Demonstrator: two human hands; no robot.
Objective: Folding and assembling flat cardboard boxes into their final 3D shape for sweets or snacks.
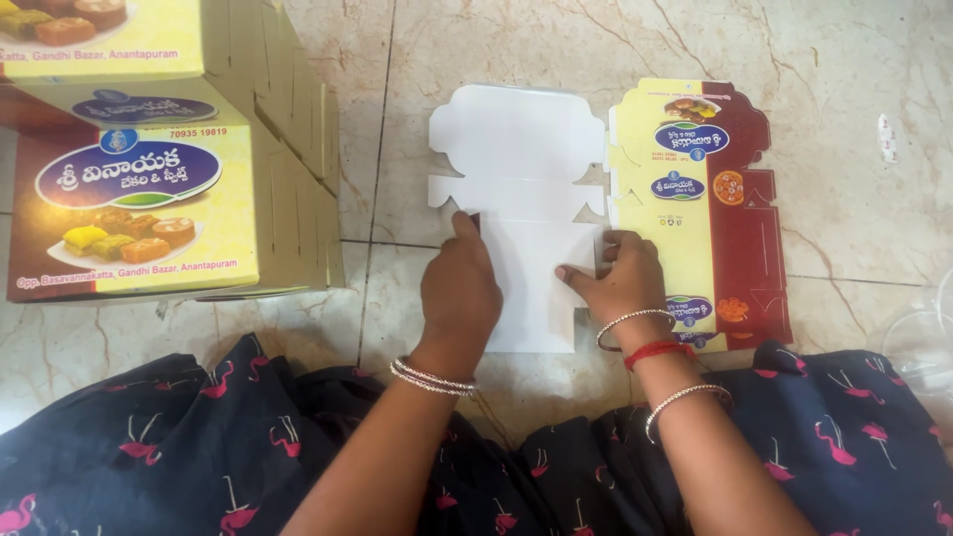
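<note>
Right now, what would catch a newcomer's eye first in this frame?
Probably the two hands pressing on a flat white box blank lying plain side up on the marble floor: the left hand at its left edge, the right hand at its right. Next, a printed yellow-and-maroon blank lying just right of it, and a stack of yellow boxes at upper left.

Flat carton blank [521,213] is plain matt white card, the printed blank [720,199] to its right looks semi-glossy. Floor [844,119] is polished veined marble tile, the bangles [432,377] shiny metal.
</note>
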